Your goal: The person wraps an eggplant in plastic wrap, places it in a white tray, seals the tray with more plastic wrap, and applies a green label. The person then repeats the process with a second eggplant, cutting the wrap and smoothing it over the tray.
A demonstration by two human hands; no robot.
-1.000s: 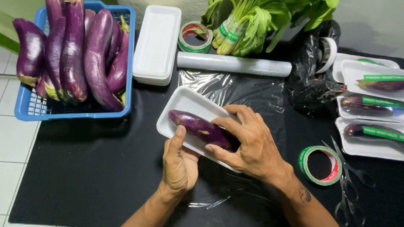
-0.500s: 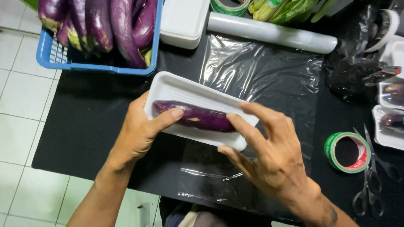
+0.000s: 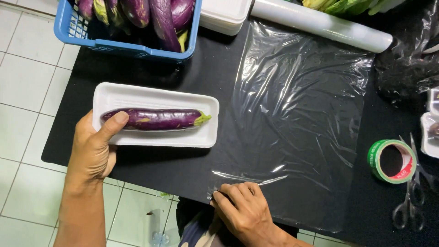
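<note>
Tray held off the film, film pinned at its near edge.

The tray [image 3: 155, 114] with eggplant [image 3: 153, 119] is clamped by the left hand [image 3: 93, 151]; light, brittle foam, best gripped at an end. The film [image 3: 297, 114], thin and clingy, is pressed flat by the right hand [image 3: 242, 212], fingers together.

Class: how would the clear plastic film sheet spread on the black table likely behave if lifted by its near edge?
The clear plastic film sheet already wrinkles, so it would probably sag limply. Being thin, it is likely very light. Where the right hand pinches it, it may cling or bunch.
</note>
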